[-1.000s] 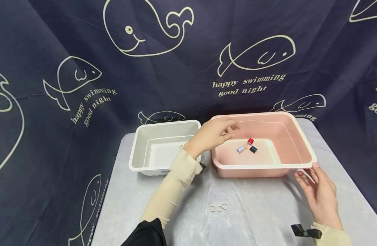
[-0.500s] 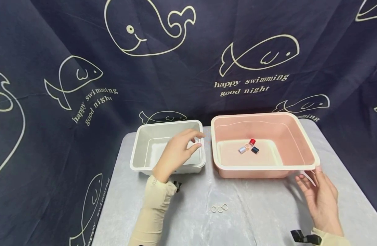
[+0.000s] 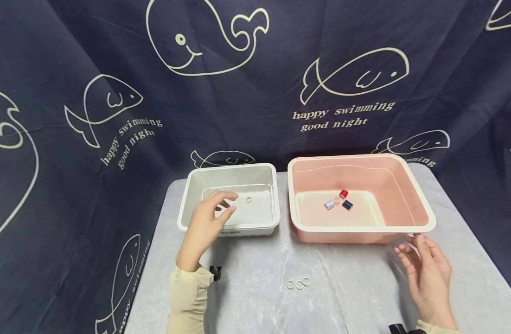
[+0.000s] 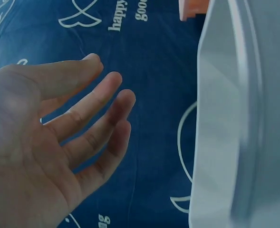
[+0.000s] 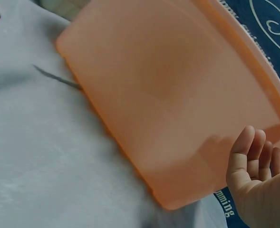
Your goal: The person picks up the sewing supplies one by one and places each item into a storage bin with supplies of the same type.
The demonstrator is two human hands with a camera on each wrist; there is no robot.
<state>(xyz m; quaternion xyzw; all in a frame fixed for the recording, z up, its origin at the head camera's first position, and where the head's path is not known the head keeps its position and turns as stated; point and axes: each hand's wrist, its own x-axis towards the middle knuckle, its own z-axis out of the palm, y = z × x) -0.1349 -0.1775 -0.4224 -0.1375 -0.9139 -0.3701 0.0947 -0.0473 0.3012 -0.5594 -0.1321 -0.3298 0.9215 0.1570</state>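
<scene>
My left hand point(image 3: 206, 221) hovers over the front left of a pale grey bin point(image 3: 276, 204), fingers spread and loosely bent with nothing between them. In the left wrist view the palm and fingers stand beside the bin's wall point(image 4: 218, 142). Inside this bin lies a small gold ring point(image 3: 249, 200). My right hand point(image 3: 431, 276) is just below the front right corner of a pink bin point(image 3: 360, 235), fingers loosely curved, holding nothing. Within the pink bin are a red thread spool point(image 3: 343, 194), a pale blue spool point(image 3: 329, 204), a dark spool point(image 3: 347, 204) and a light ring point(image 3: 336, 199) among them.
Three thin rings point(image 3: 299, 284) lie on the grey tabletop point(image 3: 322, 311) in front of the bins. A dark blue curtain point(image 3: 255, 102) printed with fish hangs right behind the bins. A narrow gap separates the two bins.
My left hand has moved from over the pink bin's left side, across to the left of the grey bin. My right hand has shifted slightly down from the pink bin's corner.
</scene>
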